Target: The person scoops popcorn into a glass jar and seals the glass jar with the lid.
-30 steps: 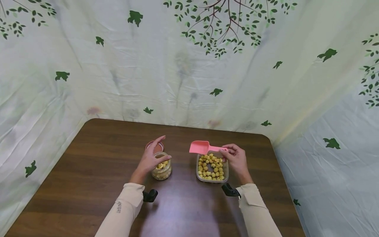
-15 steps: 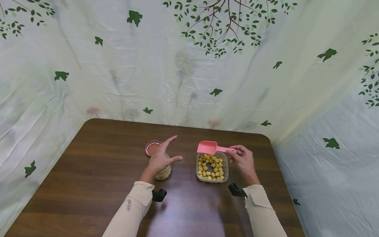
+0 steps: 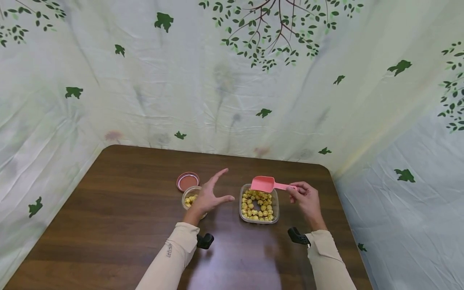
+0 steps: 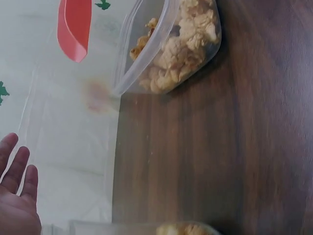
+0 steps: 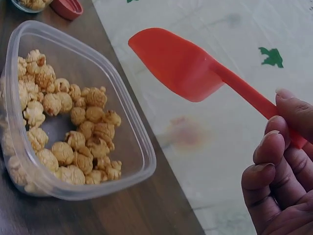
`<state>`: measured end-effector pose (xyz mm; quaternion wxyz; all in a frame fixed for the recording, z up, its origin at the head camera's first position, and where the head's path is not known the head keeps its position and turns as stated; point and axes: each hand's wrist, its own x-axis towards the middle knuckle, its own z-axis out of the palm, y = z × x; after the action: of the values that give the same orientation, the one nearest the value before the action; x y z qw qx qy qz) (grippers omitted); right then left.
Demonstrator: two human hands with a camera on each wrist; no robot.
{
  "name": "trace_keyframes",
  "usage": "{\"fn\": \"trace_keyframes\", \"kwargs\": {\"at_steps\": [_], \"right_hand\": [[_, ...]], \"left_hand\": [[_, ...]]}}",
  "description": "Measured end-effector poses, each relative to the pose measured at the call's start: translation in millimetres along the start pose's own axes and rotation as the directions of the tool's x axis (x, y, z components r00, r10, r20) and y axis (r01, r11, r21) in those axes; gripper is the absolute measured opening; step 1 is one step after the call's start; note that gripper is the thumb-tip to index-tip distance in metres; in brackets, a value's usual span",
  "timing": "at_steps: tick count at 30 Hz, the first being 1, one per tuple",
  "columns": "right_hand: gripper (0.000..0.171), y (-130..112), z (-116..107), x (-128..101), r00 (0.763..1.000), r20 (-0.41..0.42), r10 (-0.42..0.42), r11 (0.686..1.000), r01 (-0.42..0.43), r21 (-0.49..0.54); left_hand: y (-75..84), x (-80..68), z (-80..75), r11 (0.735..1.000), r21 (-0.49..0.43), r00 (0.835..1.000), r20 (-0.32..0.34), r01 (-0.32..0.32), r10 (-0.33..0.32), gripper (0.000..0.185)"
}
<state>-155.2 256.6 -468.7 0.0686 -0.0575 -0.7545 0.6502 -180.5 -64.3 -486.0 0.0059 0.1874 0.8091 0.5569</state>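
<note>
Pinching the handle of a pink scoop (image 3: pixel 266 184), the right hand (image 3: pixel 307 200) holds it over the far edge of a clear tub of popcorn (image 3: pixel 259 204) on the brown table (image 3: pixel 119 209). At nine o'clock from the tub, the left hand (image 3: pixel 210 196) hovers with fingers spread, holding nothing, above a small glass jar (image 3: pixel 189 197); its red lid (image 3: pixel 187 181) lies at twelve o'clock from the jar.
</note>
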Motion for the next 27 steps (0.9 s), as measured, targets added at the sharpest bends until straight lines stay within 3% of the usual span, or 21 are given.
{"fn": "trace_keyframes", "kwargs": {"at_steps": [5,10,23,27], "right_hand": [[0.026,-2,-8,-1,0.999,-0.004,0.043,0.999,-0.043,-0.022],[0.030,14,-16,2,0.999,-0.027,0.034,0.999,-0.034,-0.031],[0.027,19,-32,-1,0.998,-0.028,0.056,0.997,-0.057,-0.045],[0.030,21,-35,-2,0.999,-0.029,0.036,0.997,-0.038,-0.065]], "left_hand": [[-4.9,3.9,9.8,0.998,0.060,1.000,0.017,-0.024,0.023,0.094],[-5.7,4.3,18.1,0.993,0.102,0.998,0.036,-0.053,0.049,0.095],[-17.0,1.5,40.4,0.997,0.078,0.998,0.061,-0.013,0.008,0.096],[-24.4,-1.3,46.5,0.998,0.062,0.997,0.072,0.031,-0.035,0.097]]}}
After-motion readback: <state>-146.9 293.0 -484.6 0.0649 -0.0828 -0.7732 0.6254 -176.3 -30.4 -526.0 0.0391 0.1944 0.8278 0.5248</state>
